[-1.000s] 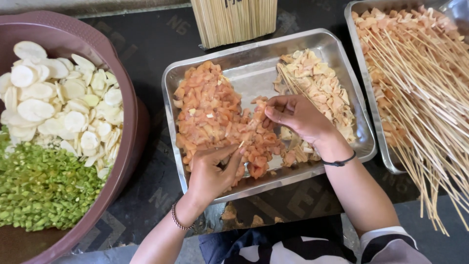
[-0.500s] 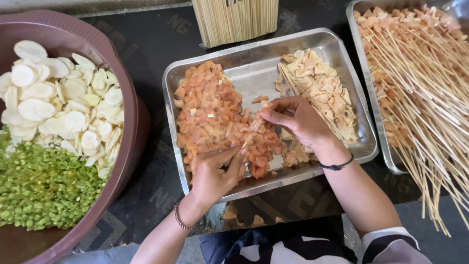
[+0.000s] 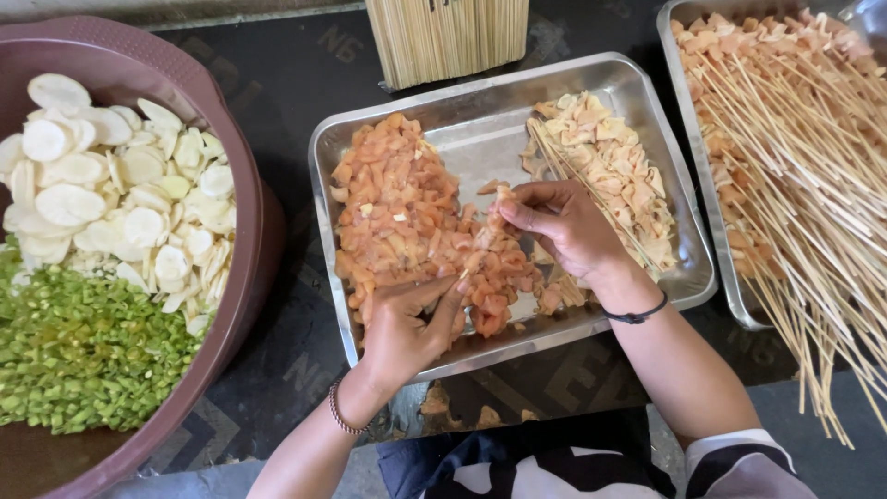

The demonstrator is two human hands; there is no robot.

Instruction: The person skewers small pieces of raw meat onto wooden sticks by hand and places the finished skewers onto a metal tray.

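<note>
Right hand (image 3: 565, 226) lifted slightly since before, fingertips pinched on a meat piece (image 3: 504, 196); left hand (image 3: 407, 325) unmoved.
Left fingers closed around a skewer (image 3: 455, 274) over the meat heap (image 3: 407, 217). Two steel trays: one central (image 3: 480, 129), one holding filled skewers (image 3: 795, 148); one bowl (image 3: 242, 185) of vegetables.

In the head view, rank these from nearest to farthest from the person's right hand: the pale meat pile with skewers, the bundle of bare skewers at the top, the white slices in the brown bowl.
From the right hand:
1. Pale meat pile, just beyond it in the same steel tray.
2. Bundle of bare skewers, at the top edge.
3. White slices, far left in the brown bowl.
</note>
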